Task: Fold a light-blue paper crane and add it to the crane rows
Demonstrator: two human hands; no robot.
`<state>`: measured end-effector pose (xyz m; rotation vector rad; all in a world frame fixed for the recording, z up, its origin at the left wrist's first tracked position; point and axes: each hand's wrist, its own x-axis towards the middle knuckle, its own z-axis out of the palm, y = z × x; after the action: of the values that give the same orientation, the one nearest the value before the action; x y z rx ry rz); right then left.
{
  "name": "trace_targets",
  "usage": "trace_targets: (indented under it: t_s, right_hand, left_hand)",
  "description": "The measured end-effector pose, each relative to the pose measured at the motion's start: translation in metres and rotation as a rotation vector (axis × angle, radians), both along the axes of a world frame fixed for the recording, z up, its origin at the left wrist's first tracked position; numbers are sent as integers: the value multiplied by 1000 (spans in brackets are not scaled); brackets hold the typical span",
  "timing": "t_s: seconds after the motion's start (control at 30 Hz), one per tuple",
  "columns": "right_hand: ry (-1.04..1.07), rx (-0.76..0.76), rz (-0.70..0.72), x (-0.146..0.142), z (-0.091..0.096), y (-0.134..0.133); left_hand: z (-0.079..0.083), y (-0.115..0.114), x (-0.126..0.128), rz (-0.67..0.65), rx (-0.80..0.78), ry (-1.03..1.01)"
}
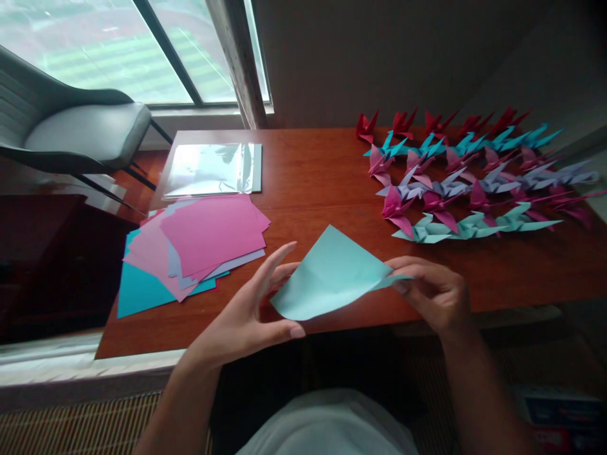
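A sheet of pale mint-green origami paper (332, 275) is held up above the front edge of the table, one corner pointing away from me and its near side curling. My right hand (434, 291) pinches the paper's right corner between thumb and fingers, where the edge bends over. At the left corner, my left hand (251, 309) has its thumb and fingers spread apart around the sheet. Some of its fingertips reach behind the paper, so their contact is partly hidden.
The wooden table (308, 170) carries a fanned pile of coloured paper (213, 234) at left and a clear-wrapped paper pack (213, 167) behind it. Rows of folded paper cranes (446, 148) in several colours stand at right. A chair (90, 129) is beside the window.
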<state>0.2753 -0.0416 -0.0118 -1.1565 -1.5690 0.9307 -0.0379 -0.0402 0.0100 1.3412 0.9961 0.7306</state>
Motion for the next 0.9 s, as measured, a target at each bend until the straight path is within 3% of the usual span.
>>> trace_targets:
  t_s: [0.13, 0.2, 0.3, 0.53, 0.77, 0.9]
  right_hand:
    - [-44, 33, 108, -3, 6, 2]
    - [-17, 33, 136, -3, 5, 2]
    - [12, 11, 170, 1, 2, -1]
    - [-227, -224, 176, 5, 15, -5]
    - [-384, -168, 39, -25, 39, 12]
    - [-377, -180, 81, -47, 42, 21]
  left_hand:
    - [8, 3, 12, 4, 24, 122]
    - [8, 6, 17, 81, 16, 92]
    - [6, 13, 23, 92, 26, 6]
    - [1, 22, 33, 188, -5, -8]
    - [-3, 17, 40, 152, 142, 138]
    - [-1, 12, 42, 124, 175, 195]
